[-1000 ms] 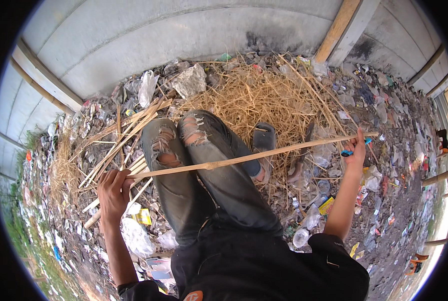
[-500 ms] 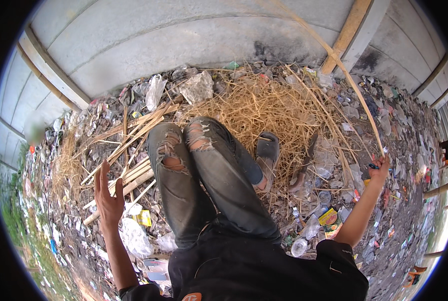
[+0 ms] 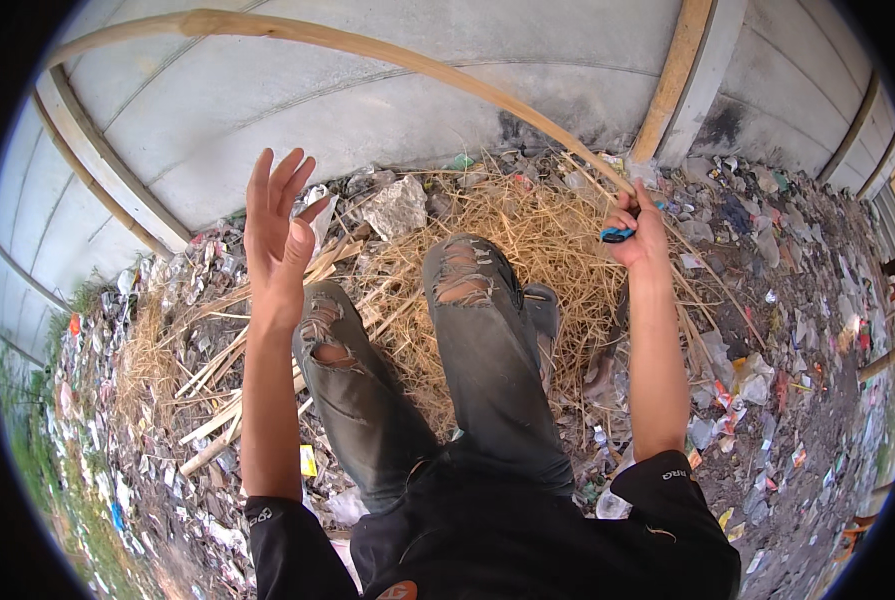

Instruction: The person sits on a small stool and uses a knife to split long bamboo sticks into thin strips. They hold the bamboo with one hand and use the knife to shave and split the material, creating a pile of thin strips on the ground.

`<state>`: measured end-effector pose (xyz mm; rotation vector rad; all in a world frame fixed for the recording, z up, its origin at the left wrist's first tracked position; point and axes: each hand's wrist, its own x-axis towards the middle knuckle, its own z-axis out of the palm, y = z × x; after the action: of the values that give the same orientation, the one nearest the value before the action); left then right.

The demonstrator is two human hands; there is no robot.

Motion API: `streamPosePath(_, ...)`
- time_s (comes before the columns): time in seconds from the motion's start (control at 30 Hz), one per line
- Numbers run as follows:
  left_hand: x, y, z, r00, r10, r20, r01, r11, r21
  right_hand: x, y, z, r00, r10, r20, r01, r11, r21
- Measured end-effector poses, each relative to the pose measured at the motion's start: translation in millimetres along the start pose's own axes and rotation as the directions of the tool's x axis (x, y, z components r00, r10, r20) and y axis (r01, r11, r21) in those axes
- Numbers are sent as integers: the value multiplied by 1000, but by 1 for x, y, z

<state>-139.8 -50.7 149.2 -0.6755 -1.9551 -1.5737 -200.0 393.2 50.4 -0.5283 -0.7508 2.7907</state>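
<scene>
A: What is different now?
B: One second ago the strip lies across the knees, a hand at each end. Now it makes a high arch across the view, in front of the wall.
A: Who carries it?
B: Only the right hand. It grips the near end, together with a small blue thing. The left hand is raised higher than before, fingers apart, holding nothing.
A: And the far end?
B: It goes toward the dark rim at upper left, so I cannot surely tell where it finishes.
A: What does this mean for the work?
B: I judge that the strip is being repositioned, and the left hand is free to receive it.
</scene>
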Motion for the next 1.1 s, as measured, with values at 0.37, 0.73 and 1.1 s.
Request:
streamPosePath(0.37,56,109,-90,429,263,-864,-546,837,-16,-31,83,138,889,85,450,259,717,-647)
streamPosePath(0.73,97,2,-108,547,130,-827,-340,937,-77,-12,139,-334,926,-194,-325,-154,592,-791)
streamPosePath(1.1,137,-57,-14,619,229,-751,-110,972,206,-141,151,-351,756,-40,-653,-545,515,-662)
